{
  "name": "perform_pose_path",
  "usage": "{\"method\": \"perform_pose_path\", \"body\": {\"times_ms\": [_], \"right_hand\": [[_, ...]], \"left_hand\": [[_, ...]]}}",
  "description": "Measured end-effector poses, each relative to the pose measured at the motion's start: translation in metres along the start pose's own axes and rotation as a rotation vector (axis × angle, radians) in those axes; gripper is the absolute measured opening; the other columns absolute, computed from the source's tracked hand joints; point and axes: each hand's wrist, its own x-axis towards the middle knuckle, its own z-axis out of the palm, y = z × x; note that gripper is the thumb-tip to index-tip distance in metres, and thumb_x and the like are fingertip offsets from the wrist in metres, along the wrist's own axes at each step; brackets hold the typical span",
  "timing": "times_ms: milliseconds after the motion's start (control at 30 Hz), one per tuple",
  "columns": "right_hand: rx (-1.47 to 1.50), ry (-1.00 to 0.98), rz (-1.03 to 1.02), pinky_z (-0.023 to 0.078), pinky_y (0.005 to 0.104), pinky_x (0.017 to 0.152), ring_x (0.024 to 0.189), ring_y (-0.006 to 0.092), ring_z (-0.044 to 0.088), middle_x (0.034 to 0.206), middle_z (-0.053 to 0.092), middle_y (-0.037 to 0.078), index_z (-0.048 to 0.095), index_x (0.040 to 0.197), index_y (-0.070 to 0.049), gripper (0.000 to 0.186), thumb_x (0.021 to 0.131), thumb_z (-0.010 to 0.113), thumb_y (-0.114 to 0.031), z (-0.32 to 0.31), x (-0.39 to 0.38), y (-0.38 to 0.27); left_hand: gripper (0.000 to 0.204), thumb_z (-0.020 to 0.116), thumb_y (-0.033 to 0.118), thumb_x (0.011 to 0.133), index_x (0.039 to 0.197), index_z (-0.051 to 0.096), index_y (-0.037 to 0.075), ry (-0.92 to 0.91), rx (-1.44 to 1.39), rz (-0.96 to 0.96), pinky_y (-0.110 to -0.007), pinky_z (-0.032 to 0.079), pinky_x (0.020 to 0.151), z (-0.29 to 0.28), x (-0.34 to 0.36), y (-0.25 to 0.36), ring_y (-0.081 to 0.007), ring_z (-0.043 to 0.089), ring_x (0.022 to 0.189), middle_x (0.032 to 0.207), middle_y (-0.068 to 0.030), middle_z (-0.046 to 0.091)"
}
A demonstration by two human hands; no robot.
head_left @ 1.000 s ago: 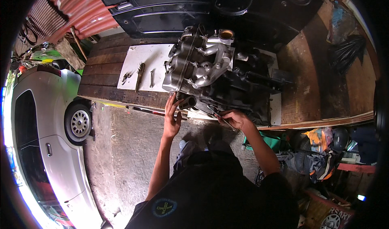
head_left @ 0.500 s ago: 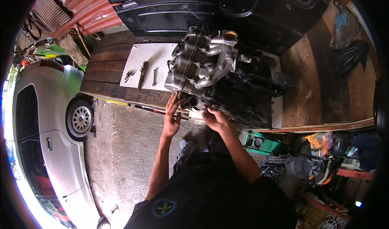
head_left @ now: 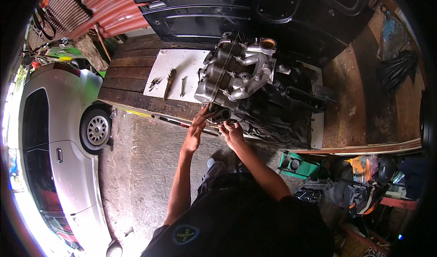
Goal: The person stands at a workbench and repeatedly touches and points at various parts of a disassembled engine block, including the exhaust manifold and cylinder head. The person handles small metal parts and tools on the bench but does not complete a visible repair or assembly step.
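The engine is seen at the upper centre of the frame, supported on the bench over a white board. The left hand is extended to the engine's lower left corner; its grip is held loosely open, the fingers nearly straight, with the fingertips placed beside a round port. The right hand is positioned just below that port, its fingers bent and drawn together; whether anything is pinched in this grip cannot be told, the fingertips being small and partly masked. Firm contact at the left fingertips is likewise hard to make out. The engine's near side is lost in deep shadow. Left of the engine, a wrench is shown on the white board. The car at left is cut off by the dark lens rim.
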Motion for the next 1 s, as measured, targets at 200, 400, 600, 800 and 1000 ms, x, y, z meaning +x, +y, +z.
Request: {"method": "perform_pose_path", "body": {"times_ms": [200,400,600,800,1000], "right_hand": [[-0.318,0.013,-0.318,0.057,0.0286,0.060,0.065,0.0167,0.066,0.078,0.065,0.006,0.061,0.092,-0.003,0.014,0.089,0.069,-0.014,-0.038,0.034,0.027],[-1.125,0.177,-0.978,0.044,0.0391,0.061,0.062,0.0309,0.056,0.073,0.063,0.017,0.062,0.089,-0.001,0.023,0.092,0.064,-0.023,-0.088,0.043,0.027],[-1.413,0.199,-0.751,0.044,0.0419,0.061,0.066,0.0356,0.057,0.074,0.061,0.017,0.064,0.082,0.000,0.028,0.090,0.066,-0.026,-0.107,0.017,-0.009],[-1.434,0.193,-0.867,0.042,0.0428,0.056,0.054,0.0292,0.055,0.060,0.057,0.015,0.061,0.069,0.001,0.044,0.089,0.065,-0.038,-0.107,-0.009,-0.041],[-1.012,0.002,-0.032,0.036,0.0315,0.047,0.047,0.0122,0.048,0.059,0.056,0.001,0.067,0.075,-0.003,0.032,0.090,0.065,-0.032,-0.101,-0.017,-0.078]], "left_hand": [[0.041,0.038,0.021,0.097,0.131,0.057,0.006,-0.002,0.018,0.026,-0.044,0.016,0.117,0.002,0.002,0.005,-0.0297,0.021,0.144,0.152,-0.0112,0.034],[0.040,0.040,0.021,0.098,0.130,0.057,0.005,0.009,0.001,0.021,-0.044,0.017,0.116,0.002,-0.001,-0.009,-0.0301,0.022,0.144,0.152,-0.0113,0.034],[0.040,0.041,0.019,0.097,0.131,0.057,0.005,0.015,0.012,0.045,-0.044,0.017,0.116,0.002,0.000,-0.005,-0.0303,0.022,0.144,0.152,-0.0124,0.035],[0.040,0.044,0.014,0.094,0.131,0.057,0.006,0.016,0.033,0.038,-0.044,0.017,0.116,0.003,0.000,-0.003,-0.0307,0.022,0.144,0.152,-0.0127,0.035],[0.040,0.047,0.013,0.092,0.131,0.057,0.006,0.027,0.028,0.054,-0.044,0.018,0.116,0.004,-0.001,-0.007,-0.0310,0.023,0.144,0.151,-0.0130,0.035]]}}
